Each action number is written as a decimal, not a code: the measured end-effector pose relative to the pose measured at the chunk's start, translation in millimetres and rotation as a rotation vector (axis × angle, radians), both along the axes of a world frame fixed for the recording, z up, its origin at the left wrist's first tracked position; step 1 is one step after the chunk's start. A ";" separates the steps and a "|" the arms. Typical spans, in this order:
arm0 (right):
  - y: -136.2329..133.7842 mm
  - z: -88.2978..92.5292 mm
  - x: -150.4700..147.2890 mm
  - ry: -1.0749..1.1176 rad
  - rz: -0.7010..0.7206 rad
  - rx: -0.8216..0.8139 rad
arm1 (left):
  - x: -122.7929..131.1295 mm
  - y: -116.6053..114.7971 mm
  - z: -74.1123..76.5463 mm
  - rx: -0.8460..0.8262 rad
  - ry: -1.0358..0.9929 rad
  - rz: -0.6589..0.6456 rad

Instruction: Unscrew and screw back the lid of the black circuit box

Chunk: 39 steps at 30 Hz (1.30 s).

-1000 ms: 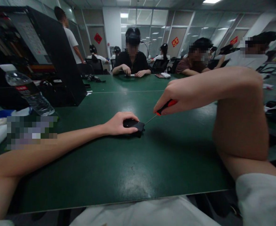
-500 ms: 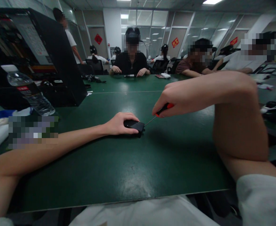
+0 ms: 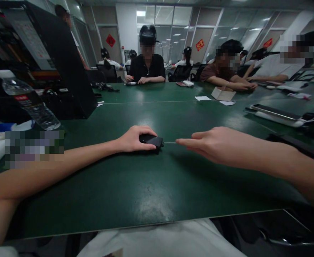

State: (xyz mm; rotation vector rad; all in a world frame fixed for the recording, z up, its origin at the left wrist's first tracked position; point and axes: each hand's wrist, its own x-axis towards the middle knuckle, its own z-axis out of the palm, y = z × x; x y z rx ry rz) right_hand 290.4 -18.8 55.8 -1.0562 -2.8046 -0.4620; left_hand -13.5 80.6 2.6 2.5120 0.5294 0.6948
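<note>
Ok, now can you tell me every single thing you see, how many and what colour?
Black device: one, black, middle of the table
Thin tool: one, silvery shaft, at the device's right end; handle hidden
Table: green, across the middle
Bottle: one, clear with dark-and-red label, left
Computer case: one, black, far left
Bundle: blue and white, left edge; next to it, too blurred
Box: one, pale, far right part of the table
Papers: two, white, by the box
Wall signs: three, red, back
Other people: at least seven, black, brown or white clothes, beyond
Left hand: one, bare, around the device
Right hand: one, bare, holding the tool
</note>
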 end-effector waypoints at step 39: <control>37.4 -65.4 -26.9 0.501 0.046 -0.175 | -0.2 -4.2 -2.0 0.070 -0.067 -0.066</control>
